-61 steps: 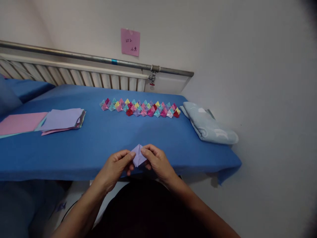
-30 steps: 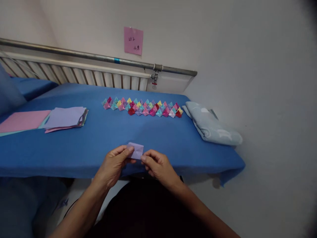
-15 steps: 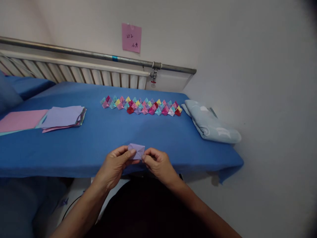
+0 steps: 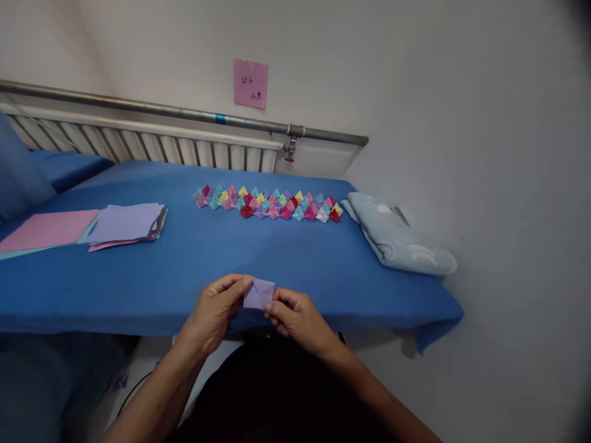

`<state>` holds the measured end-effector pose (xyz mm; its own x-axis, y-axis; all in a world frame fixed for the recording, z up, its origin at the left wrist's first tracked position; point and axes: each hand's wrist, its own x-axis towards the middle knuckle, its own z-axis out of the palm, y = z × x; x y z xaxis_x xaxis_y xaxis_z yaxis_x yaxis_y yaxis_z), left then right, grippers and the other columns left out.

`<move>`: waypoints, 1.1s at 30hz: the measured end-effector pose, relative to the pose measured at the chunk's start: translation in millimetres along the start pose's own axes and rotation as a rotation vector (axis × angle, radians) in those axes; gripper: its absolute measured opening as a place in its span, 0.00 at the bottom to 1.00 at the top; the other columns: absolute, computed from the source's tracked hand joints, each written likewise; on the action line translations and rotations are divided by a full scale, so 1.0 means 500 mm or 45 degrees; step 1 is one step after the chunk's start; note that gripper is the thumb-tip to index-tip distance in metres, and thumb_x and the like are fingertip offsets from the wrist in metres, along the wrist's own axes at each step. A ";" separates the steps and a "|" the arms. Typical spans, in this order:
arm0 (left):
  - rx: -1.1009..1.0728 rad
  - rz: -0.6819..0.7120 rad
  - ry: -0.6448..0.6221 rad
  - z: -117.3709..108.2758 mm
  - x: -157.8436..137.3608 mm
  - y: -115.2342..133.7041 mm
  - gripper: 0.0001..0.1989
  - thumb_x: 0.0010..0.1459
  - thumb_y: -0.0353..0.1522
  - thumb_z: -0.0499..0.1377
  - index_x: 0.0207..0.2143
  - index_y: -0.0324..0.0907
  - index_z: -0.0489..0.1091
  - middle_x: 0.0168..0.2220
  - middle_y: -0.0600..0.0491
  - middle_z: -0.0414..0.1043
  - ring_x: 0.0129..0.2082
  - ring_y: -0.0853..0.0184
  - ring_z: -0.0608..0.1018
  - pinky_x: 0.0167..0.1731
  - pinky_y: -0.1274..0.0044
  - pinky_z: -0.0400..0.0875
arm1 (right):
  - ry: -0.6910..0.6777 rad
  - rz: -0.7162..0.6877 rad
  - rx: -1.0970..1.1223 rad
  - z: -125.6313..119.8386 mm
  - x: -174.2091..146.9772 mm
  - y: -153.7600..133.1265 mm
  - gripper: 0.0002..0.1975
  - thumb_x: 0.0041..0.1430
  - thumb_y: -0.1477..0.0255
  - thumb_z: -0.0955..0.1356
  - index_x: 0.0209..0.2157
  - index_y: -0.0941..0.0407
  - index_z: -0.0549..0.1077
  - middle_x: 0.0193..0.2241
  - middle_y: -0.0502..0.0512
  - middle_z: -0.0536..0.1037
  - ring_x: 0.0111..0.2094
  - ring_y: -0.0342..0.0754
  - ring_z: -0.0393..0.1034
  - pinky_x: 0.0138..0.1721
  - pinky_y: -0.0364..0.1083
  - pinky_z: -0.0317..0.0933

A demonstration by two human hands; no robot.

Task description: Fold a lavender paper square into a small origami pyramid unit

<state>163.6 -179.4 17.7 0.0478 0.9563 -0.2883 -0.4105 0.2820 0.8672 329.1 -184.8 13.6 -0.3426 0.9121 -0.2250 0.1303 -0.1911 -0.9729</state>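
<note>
A small square of folded lilac origami paper (image 4: 259, 294) is held up over the front edge of the blue-covered table (image 4: 194, 252). My left hand (image 4: 220, 307) pinches its upper left side between thumb and fingers. At the lower right corner, my right hand (image 4: 295, 315) grips it with thumb and fingertips. Crease lines run across the paper's face. Beyond my hands stand rows of small folded paper pieces (image 4: 273, 211) in pink, red, yellow, blue and lilac, set close together.
At the left lie a stack of lilac and other coloured paper (image 4: 124, 223) and pink sheets (image 4: 50, 229). A folded pale blue blanket (image 4: 397, 237) rests at the right end by the wall. Behind the table run a radiator (image 4: 184, 151) and a metal pipe (image 4: 161, 109) with a red-handled valve (image 4: 290, 159).
My left thumb has slid from the middle of the lilac paper to its upper left corner. My right thumb now lies over the lower right corner. The whole view has shifted slightly.
</note>
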 end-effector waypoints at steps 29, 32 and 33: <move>1.705 1.016 -0.301 -0.036 0.080 -0.036 0.12 0.58 0.24 0.51 0.36 0.43 0.73 0.35 0.51 0.76 0.37 0.63 0.74 0.40 0.71 0.64 | 0.429 -0.520 -1.168 -0.012 0.090 0.048 0.05 0.56 0.78 0.65 0.31 0.55 0.72 0.29 0.51 0.76 0.33 0.47 0.65 0.38 0.46 0.55; 1.896 1.122 -0.356 -0.048 0.065 -0.054 0.13 0.60 0.23 0.49 0.38 0.44 0.72 0.38 0.51 0.77 0.38 0.63 0.74 0.40 0.70 0.62 | 0.420 -0.538 -1.214 -0.016 0.085 0.053 0.06 0.58 0.76 0.64 0.31 0.55 0.74 0.33 0.54 0.77 0.36 0.49 0.67 0.41 0.48 0.56; 1.920 1.158 -0.363 -0.052 0.063 -0.057 0.13 0.60 0.23 0.49 0.39 0.43 0.72 0.39 0.51 0.77 0.38 0.63 0.74 0.41 0.70 0.61 | 0.425 -0.551 -1.201 -0.019 0.081 0.055 0.07 0.58 0.76 0.64 0.32 0.55 0.74 0.34 0.55 0.77 0.37 0.49 0.67 0.42 0.49 0.57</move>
<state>153.2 -159.5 -26.4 0.5116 0.7722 0.3767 0.7050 -0.6279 0.3297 327.8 -149.6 -21.9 -0.2797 0.9148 0.2912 0.7696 0.3950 -0.5016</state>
